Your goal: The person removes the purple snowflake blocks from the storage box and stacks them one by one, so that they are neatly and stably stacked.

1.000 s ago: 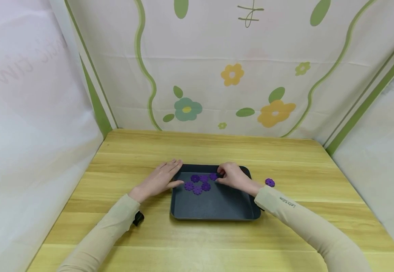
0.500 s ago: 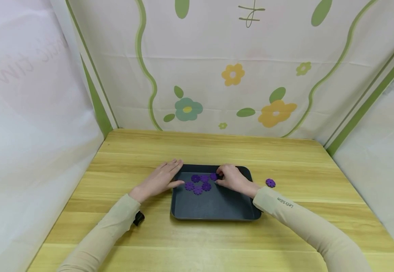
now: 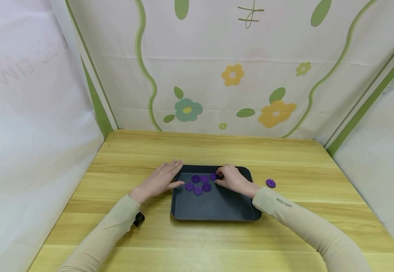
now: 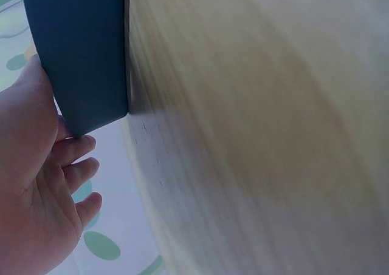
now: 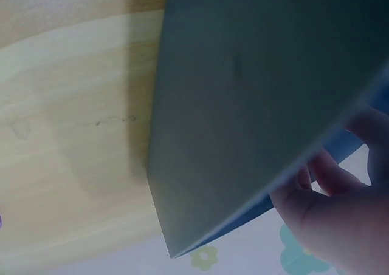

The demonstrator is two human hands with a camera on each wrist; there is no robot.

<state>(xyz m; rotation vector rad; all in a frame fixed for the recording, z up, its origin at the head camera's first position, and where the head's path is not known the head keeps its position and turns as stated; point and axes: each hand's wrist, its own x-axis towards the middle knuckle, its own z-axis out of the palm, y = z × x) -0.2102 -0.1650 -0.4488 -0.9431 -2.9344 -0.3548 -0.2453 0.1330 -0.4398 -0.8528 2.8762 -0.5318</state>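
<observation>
A dark grey baking tray (image 3: 214, 207) lies on the wooden table. Inside it, toward the back left, several purple flower-shaped discs (image 3: 198, 190) with notched edges form a cluster, some of them touching. My left hand (image 3: 161, 177) rests on the tray's left rim, fingers extended and thumb over the inside. In the left wrist view the tray's outer wall (image 4: 85, 50) stands beside that hand. My right hand (image 3: 232, 178) reaches over the tray's right part, its curled thumb and forefinger pinching the rearmost right purple disc (image 3: 213, 176). The right wrist view hides this disc behind the tray wall (image 5: 243, 123).
One more purple disc (image 3: 270, 183) lies on the table (image 3: 305, 211) to the right of the tray. A small black object (image 3: 138, 218) shows beside the left sleeve. White fabric walls (image 3: 210, 45) with printed flowers stand behind and at both sides.
My right fingertips have shifted slightly toward the rearmost right disc and now cover part of it. The left hand, the tray and the other discs stay where they were.
</observation>
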